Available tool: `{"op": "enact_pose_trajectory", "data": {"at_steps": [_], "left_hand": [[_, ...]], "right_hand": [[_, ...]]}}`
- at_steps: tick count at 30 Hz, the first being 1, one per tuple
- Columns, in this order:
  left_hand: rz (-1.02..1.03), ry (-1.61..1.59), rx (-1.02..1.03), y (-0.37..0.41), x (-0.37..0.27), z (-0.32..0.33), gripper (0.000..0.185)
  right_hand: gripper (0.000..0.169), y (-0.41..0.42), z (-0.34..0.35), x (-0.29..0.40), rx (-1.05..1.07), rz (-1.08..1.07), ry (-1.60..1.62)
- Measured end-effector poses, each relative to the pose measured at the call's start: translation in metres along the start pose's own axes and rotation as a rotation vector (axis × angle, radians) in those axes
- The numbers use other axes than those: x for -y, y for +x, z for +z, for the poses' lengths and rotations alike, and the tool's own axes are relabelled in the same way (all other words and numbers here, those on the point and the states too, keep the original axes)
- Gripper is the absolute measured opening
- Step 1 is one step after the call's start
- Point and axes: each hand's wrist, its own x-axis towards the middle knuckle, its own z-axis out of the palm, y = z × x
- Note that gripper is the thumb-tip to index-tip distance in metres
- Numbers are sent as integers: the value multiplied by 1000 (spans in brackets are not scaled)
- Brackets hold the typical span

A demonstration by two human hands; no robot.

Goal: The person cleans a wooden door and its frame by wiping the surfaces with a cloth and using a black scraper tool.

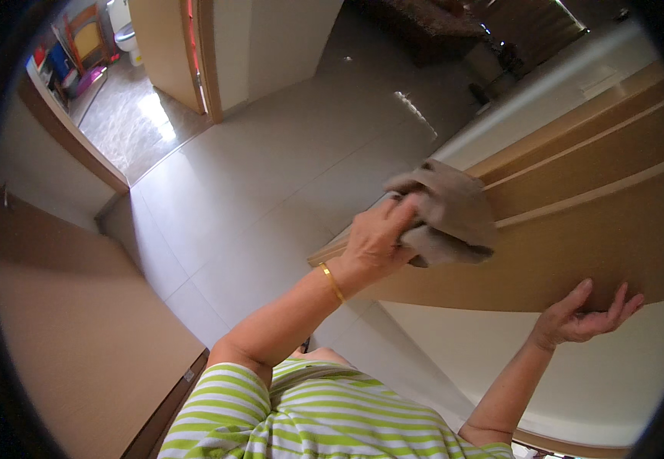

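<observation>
My left hand (375, 235), with a gold bangle at the wrist, grips a bunched grey-brown cloth (461, 201). The cloth is slightly blurred and overlaps the left part of a wood-coloured door frame (572, 241) with long grooves. Folds of the cloth hide some of my fingers. Over on the right, my right hand (590, 315) is at the lower edge of that frame, palm turned up and fingers apart. Nothing is held in it. Whether its fingers press on the wood, I cannot tell.
Pale floor tiles (240, 189) stretch ahead. A brown wooden panel (79, 321) stands at the left. Beyond an open door (162, 51) are a toilet (126, 35) and a wooden chair (86, 43). Dark furniture (423, 26) sits at the back, and a cream wall (613, 367) lies below the frame.
</observation>
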Motion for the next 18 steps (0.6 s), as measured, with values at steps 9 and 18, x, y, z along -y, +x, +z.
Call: {"op": "enact_pose_trajectory", "data": {"at_steps": [9,18], "left_hand": [[-651,90,291,-156,131,26,73],[-148,-235,-115,-57,36,7,74]], "right_hand": [[49,-3,3,-5,-11,0,37],[49,-1,3,2,-10,27,4]]}}
